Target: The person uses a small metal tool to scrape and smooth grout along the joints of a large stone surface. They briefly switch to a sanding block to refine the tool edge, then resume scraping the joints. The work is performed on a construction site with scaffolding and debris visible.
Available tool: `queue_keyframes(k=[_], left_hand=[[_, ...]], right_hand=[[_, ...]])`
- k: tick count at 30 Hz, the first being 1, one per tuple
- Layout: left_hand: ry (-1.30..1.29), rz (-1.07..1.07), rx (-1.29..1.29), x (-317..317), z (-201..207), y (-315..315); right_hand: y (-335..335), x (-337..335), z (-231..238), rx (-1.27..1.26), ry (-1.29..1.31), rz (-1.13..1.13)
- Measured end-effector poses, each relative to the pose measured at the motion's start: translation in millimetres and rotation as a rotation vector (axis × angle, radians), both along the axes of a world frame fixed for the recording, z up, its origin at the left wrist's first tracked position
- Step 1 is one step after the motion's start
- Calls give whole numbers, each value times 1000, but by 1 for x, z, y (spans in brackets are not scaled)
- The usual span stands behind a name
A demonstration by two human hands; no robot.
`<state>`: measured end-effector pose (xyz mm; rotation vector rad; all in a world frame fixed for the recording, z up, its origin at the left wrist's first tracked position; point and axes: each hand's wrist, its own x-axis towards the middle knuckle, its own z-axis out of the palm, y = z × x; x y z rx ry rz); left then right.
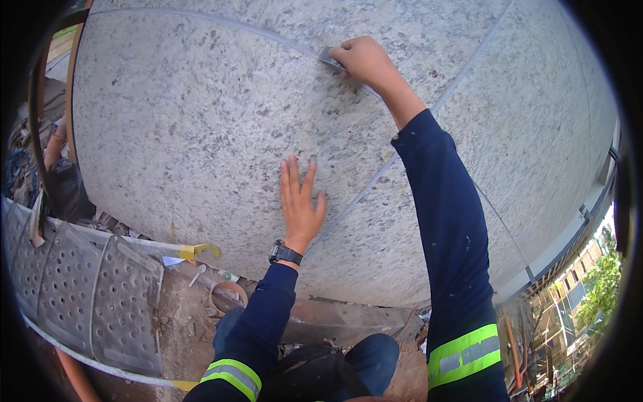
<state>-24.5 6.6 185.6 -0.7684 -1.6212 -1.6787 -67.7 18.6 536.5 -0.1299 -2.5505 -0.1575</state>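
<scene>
A large wall of speckled grey-white stone panels [181,114] fills most of the view, crossed by pale joint lines. At the upper middle, my right hand [365,60] is closed around a small flat grey rectangular piece [329,59], whose exact kind I cannot make out. That piece lies against the stone at the end of a curved pale joint [268,33]. Lower down, my left hand [303,211] rests flat on the panel with its fingers stretched out, holding nothing. A slanting joint [372,186] runs just to its right.
A perforated metal scaffold plank [87,295] with a yellow hook [207,250] lies at lower left. Below the wall are a round brown container [228,297], a white plastic spoon [197,275] and dusty ground. Scaffolding [562,315] and a tree [603,288] show at lower right.
</scene>
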Motion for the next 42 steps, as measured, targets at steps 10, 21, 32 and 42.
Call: queue_keyframes(k=[10,21,32,42], left_hand=[[12,-17,30,0,0,3],[1,-1,52,4,3,6],[-1,-32,25,4,2,5],[13,-30,32,-2,-2,1]], right_hand=[[-2,-7,4,177,-24,-34],[-16,-26,0,223,25,28],[-16,-26,-1,196,83,-37],[-18,-23,-4,176,105,-51]])
